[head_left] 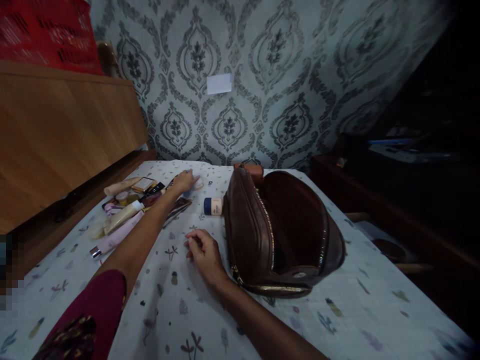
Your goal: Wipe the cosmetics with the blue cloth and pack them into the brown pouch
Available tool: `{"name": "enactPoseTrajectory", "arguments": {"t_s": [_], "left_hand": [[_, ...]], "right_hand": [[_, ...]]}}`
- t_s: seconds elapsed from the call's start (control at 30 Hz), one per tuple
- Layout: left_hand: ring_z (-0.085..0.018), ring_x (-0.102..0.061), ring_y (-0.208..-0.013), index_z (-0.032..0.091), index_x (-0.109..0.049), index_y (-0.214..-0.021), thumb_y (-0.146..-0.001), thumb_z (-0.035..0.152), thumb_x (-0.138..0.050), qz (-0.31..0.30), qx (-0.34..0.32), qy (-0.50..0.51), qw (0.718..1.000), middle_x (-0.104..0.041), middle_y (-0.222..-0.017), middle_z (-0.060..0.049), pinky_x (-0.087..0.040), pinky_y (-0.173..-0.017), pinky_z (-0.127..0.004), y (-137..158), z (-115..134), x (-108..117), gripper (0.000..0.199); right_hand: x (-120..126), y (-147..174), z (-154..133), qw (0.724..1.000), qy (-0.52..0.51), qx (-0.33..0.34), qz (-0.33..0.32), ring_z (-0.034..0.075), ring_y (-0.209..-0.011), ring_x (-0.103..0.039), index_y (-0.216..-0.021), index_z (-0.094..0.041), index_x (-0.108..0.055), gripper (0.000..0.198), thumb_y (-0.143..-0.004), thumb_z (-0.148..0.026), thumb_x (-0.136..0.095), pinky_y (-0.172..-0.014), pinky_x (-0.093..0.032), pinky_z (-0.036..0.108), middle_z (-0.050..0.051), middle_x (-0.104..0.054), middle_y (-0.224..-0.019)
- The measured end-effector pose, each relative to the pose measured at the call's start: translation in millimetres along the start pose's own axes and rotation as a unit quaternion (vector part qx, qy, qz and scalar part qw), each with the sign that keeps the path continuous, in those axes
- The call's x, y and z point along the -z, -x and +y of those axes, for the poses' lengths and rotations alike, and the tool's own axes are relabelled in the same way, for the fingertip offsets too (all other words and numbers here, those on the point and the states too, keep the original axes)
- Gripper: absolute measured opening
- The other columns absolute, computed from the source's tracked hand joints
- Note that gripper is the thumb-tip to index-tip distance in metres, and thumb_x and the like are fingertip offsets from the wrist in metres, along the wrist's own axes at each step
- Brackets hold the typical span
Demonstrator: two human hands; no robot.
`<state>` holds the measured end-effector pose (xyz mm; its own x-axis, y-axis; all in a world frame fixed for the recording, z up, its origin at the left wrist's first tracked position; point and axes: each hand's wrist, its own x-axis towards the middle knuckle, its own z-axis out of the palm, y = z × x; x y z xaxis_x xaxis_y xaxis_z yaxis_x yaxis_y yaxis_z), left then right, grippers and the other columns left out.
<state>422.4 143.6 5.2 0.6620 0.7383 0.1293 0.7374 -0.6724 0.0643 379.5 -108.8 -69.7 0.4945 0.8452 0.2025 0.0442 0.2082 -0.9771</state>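
Observation:
My left hand (183, 181) reaches across to the far side of the bed, its fingers closed at the edge of a small round pale container (198, 183); the hand covers part of it. Beside this arm lies a pile of cosmetics, with a pink tube with a silver cap (118, 235), a cream tube (122, 218) and a compact (144, 184). My right hand (204, 252) hovers low over the sheet, fingers loosely curled and apart, with nothing in it. Close to it are a blue-lidded jar (213, 206), lying on its side, and a brown leather bag (245, 225), unzipped and gaping.
A printed white sheet (172, 305) covers the bed. Along the left stands a wooden cabinet (67, 135) with a red plastic basket (48, 37) on top. A brown cylindrical item (253, 171) sits behind the bag. Patterned wallpaper (262, 90) closes off the back.

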Motion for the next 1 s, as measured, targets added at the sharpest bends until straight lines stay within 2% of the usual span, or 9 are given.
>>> {"name": "enactPoseTrajectory", "arguments": {"t_s": [0.17, 0.3, 0.37, 0.47, 0.53, 0.73, 0.87, 1.0], "left_hand": [[-0.029, -0.060, -0.121, 0.015, -0.056, -0.128, -0.094, 0.056, -0.050, -0.024, 0.007, 0.028, 0.999, -0.062, -0.130, -0.018, -0.048, -0.096, -0.035, -5, 9, -9, 0.053], [-0.031, -0.056, -0.124, 0.018, -0.048, -0.135, -0.085, 0.051, -0.065, 0.016, -0.001, 0.034, 0.999, -0.053, -0.137, -0.017, -0.048, -0.097, -0.037, 9, 15, -3, 0.063], [-0.033, -0.050, -0.129, 0.021, -0.048, -0.134, -0.083, 0.046, -0.070, 0.041, -0.021, 0.031, 0.998, -0.047, -0.141, -0.016, -0.047, -0.098, -0.040, 20, 20, 0, 0.061], [-0.033, -0.044, -0.133, 0.025, -0.051, -0.129, -0.085, 0.037, -0.068, 0.069, -0.062, 0.026, 0.995, -0.042, -0.142, -0.014, -0.047, -0.098, -0.041, 36, 26, 2, 0.048], [-0.032, -0.045, -0.131, 0.026, -0.052, -0.126, -0.088, 0.032, -0.064, 0.074, -0.090, 0.025, 0.993, -0.045, -0.139, -0.012, -0.047, -0.096, -0.040, 44, 25, 4, 0.041], [-0.026, -0.059, -0.108, 0.025, -0.053, -0.118, -0.091, 0.026, -0.056, 0.055, -0.146, 0.029, 0.987, -0.061, -0.119, -0.008, -0.047, -0.090, -0.036, 69, -4, 22, 0.028], [-0.025, -0.059, -0.107, 0.027, -0.057, -0.111, -0.092, 0.035, -0.055, 0.022, -0.208, 0.018, 0.978, -0.063, -0.114, -0.006, -0.047, -0.087, -0.033, 91, -20, 32, 0.021], [-0.025, -0.059, -0.107, 0.028, -0.064, -0.104, -0.094, 0.033, -0.049, -0.031, -0.270, -0.016, 0.962, -0.065, -0.110, -0.007, -0.046, -0.087, -0.034, 108, -20, 33, 0.019]], "right_hand": [[1, 0, 0, 1.000, 0.003, 0.001, -0.009, 0.013, -0.064, -0.059, -0.088, -0.019, -0.063, 0.019, -0.082, -0.032, -0.052, -0.050, -0.049, 0.022, 0.004, -0.060, -0.083], [2, -1, 0, 1.000, 0.006, 0.012, -0.008, 0.014, -0.067, -0.060, -0.088, -0.019, -0.064, 0.018, -0.082, -0.031, -0.052, -0.052, -0.051, 0.022, 0.003, -0.060, -0.083], [2, -1, 1, 1.000, 0.005, 0.015, -0.010, 0.013, -0.066, -0.060, -0.088, -0.019, -0.064, 0.018, -0.082, -0.030, -0.052, -0.053, -0.052, 0.022, 0.003, -0.060, -0.083], [3, -1, 2, 1.000, 0.007, 0.014, -0.013, 0.012, -0.064, -0.060, -0.089, -0.019, -0.065, 0.017, -0.083, -0.028, -0.052, -0.054, -0.053, 0.022, 0.002, -0.060, -0.083], [4, -1, 3, 1.000, 0.007, 0.013, -0.014, 0.011, -0.063, -0.059, -0.089, -0.019, -0.065, 0.016, -0.083, -0.027, -0.052, -0.054, -0.054, 0.022, 0.001, -0.061, -0.082], [3, -2, 3, 1.000, -0.007, 0.016, -0.011, 0.009, -0.059, -0.058, -0.088, -0.020, -0.064, 0.013, -0.082, -0.021, -0.053, -0.051, -0.053, 0.019, -0.001, -0.060, -0.078], [3, -2, 2, 1.000, -0.001, 0.011, -0.011, 0.009, -0.057, -0.058, -0.088, -0.019, -0.063, 0.012, -0.082, -0.020, -0.053, -0.052, -0.053, 0.020, -0.001, -0.060, -0.078], [3, -2, 2, 1.000, 0.003, 0.007, -0.014, 0.009, -0.056, -0.058, -0.088, -0.019, -0.063, 0.013, -0.083, -0.022, -0.051, -0.052, -0.052, 0.021, -0.001, -0.061, -0.079]]}}
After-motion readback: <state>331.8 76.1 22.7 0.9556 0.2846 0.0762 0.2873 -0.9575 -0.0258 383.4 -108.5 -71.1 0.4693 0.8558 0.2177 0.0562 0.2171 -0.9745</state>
